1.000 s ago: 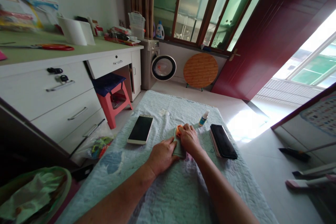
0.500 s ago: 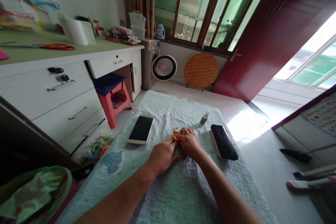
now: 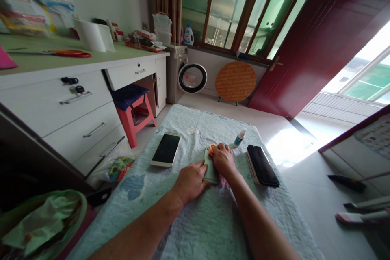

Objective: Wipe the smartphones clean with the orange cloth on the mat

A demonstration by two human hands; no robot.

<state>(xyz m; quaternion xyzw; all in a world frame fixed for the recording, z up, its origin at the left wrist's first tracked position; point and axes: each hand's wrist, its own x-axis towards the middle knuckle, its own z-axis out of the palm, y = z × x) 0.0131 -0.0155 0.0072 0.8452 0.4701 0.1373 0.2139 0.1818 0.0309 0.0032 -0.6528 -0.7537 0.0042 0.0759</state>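
A pale grey-green phone [image 3: 211, 172] lies on the quilted cloth [image 3: 195, 227] between my hands. My left hand [image 3: 191, 180] grips its left edge, thumb near the lower end and fingers near the upper. In my right hand [image 3: 224, 159] is a bunched orange cloth [image 3: 212, 150], pressed against the phone's upper right part. To the left lies a white-framed smartphone [image 3: 166, 150] with a dark screen. A small spray bottle [image 3: 239, 138] stands beyond my right hand. Further right a black phone [image 3: 263, 166] rests on another flat item, mostly hidden.
A white desk [image 3: 73, 109] runs along the left, with a red stool [image 3: 137, 118] under it. A waste bin [image 3: 81, 207] stands at the lower left. Past the table are a washing machine [image 3: 175, 77] with its door open and a round wooden board [image 3: 236, 81].
My right hand has slid right and slightly up with the orange cloth, uncovering more of the phone. My left hand keeps its hold. The whole view has shifted slightly.
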